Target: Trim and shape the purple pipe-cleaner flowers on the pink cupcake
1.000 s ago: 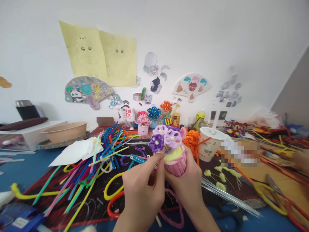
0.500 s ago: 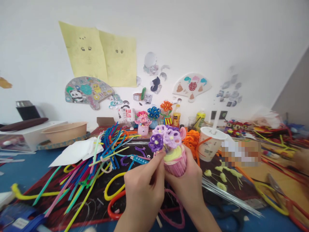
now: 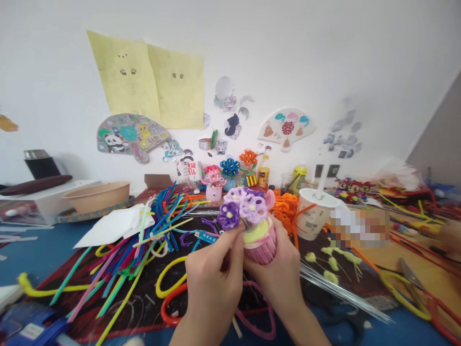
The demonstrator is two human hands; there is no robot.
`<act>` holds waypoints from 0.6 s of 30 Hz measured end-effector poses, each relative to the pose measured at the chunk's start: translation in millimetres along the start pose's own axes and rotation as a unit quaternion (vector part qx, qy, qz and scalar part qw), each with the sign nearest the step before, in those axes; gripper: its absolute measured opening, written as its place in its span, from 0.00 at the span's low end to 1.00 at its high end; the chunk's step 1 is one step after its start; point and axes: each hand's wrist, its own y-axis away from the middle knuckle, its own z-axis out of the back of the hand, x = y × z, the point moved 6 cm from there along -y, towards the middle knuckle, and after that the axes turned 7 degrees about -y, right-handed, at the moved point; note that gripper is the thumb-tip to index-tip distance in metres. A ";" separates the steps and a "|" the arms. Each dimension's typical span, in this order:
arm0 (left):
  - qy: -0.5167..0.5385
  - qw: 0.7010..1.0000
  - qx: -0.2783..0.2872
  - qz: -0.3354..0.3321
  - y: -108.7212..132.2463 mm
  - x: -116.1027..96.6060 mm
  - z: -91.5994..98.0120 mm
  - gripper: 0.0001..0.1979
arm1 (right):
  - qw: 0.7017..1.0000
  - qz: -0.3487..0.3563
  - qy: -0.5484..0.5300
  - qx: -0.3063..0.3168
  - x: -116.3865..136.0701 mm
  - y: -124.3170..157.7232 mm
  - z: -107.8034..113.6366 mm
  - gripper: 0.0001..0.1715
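The head view showed a bowl (image 3: 97, 197) on the surface (image 3: 41, 252), well left of the pink pot (image 3: 262, 249). Between bowl and pot, a loose heap of pipe cleaners (image 3: 131, 252) fanned out, perhaps so that single colours were easy to pick. Just left of the pot, the left hand (image 3: 215, 274) had its thumb and forefinger drawn together at the pot's edge, beneath the purple flowers (image 3: 252, 206); what lay in that pinch, if anything, I could not tell. The flowers sat over the pot's pale yellow top. The pot itself was up off the surface, between the two hands, and the right hand (image 3: 284, 257) curled around its right side, likely to steady it against the left hand's fine grip. Right of the pot stood a cup (image 3: 315, 223), upright, with wires (image 3: 347, 290) in front of it, bundled roughly parallel, probably for neatness. Farthest right of the pot lay scissors (image 3: 409, 275), blades apart from the wires.
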 end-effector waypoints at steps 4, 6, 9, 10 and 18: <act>-0.009 1.000 0.010 0.010 -0.7 0.9 -1.3 0.07 | 1.000 0.007 -0.001 0.004 1.2 0.5 -0.2 0.37; -0.011 1.000 0.010 0.007 -0.4 0.9 -1.5 0.07 | 1.000 0.009 0.004 0.002 1.3 0.7 0.2 0.37; -0.027 1.000 -0.006 -0.005 1.4 -0.3 -0.3 0.07 | 1.000 0.015 0.012 -0.004 1.5 0.5 0.9 0.37; -0.035 0.999 -0.011 -0.011 2.1 -1.2 0.2 0.07 | 1.000 0.012 0.014 -0.005 1.2 0.4 1.0 0.38; -0.061 0.997 -0.026 -0.040 2.9 -5.6 0.2 0.08 | 1.000 -0.008 0.015 -0.008 1.1 0.9 3.1 0.39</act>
